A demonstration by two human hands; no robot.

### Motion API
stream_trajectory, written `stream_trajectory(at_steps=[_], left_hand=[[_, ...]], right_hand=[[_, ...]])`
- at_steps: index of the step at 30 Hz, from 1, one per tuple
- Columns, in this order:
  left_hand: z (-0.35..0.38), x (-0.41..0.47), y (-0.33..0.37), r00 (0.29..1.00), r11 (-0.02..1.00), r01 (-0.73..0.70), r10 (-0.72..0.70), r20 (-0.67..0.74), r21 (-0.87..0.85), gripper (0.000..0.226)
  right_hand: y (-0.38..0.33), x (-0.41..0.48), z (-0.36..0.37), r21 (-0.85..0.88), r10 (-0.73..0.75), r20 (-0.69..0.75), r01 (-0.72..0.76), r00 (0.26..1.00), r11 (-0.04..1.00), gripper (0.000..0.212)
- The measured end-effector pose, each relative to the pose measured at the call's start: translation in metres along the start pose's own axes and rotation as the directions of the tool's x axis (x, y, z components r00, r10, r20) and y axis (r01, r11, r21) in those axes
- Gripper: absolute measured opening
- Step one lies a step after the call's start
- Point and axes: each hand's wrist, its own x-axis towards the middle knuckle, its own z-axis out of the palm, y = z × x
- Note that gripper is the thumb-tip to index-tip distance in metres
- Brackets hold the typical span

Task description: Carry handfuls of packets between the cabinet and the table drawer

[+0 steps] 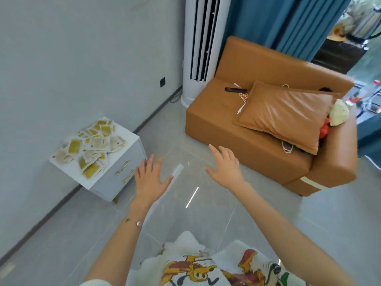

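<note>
My left hand point(149, 180), right hand point(225, 169): both grips spread flat, holding nothing, over floor point(206, 213); white cabinet point(115, 176) with packets point(90, 145) near left.

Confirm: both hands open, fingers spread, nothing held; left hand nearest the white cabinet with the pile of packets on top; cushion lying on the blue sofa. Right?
One slip: the sofa is tan-brown, not blue; the blue is the curtain behind it. The head view shows the rest as stated: left hand and right hand open and spread, holding nothing, left hand nearest the white cabinet with packets on top, cushion on the sofa.
</note>
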Motion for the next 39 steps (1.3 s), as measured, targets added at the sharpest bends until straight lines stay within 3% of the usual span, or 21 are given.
stream_trajectory(at_steps=[7, 13, 22, 25, 31, 35, 39], left_hand=[[-0.024, 0.028, -0.057, 0.973, 0.976, 0.216, -0.216, -0.081, -0.005, 0.076], [-0.043, 0.068, -0.15, 0.894, 0.903, 0.426, -0.429, -0.131, -0.051, 0.078], [-0.056, 0.126, -0.251, 0.817, 0.816, 0.565, -0.574, -0.052, -0.121, 0.078], [-0.053, 0.125, -0.273, 0.762, 0.757, 0.633, -0.647, -0.042, -0.162, 0.078], [-0.017, 0.116, -0.316, 0.627, 0.602, 0.768, -0.776, 0.071, -0.218, 0.08], [0.02, 0.145, -0.358, 0.598, 0.574, 0.79, -0.799, 0.065, -0.217, 0.083], [0.079, 0.184, -0.395, 0.517, 0.473, 0.844, -0.843, 0.149, -0.252, 0.083]], right_hand=[[-0.069, 0.099, 0.015, -0.014, -0.259, 0.087, 0.262, 0.962, 0.965, 0.077], [-0.175, 0.177, 0.054, -0.048, -0.458, 0.162, 0.471, 0.874, 0.881, 0.077], [-0.267, 0.267, 0.087, -0.07, -0.462, 0.256, 0.493, 0.849, 0.867, 0.077], [-0.286, 0.289, 0.109, -0.015, -0.452, 0.304, 0.478, 0.839, 0.878, 0.076], [-0.33, 0.324, 0.193, 0.031, -0.455, 0.452, 0.496, 0.767, 0.868, 0.075], [-0.356, 0.356, 0.261, -0.03, -0.489, 0.569, 0.611, 0.661, 0.791, 0.075], [-0.374, 0.401, 0.332, -0.009, -0.496, 0.568, 0.608, 0.657, 0.794, 0.074]])
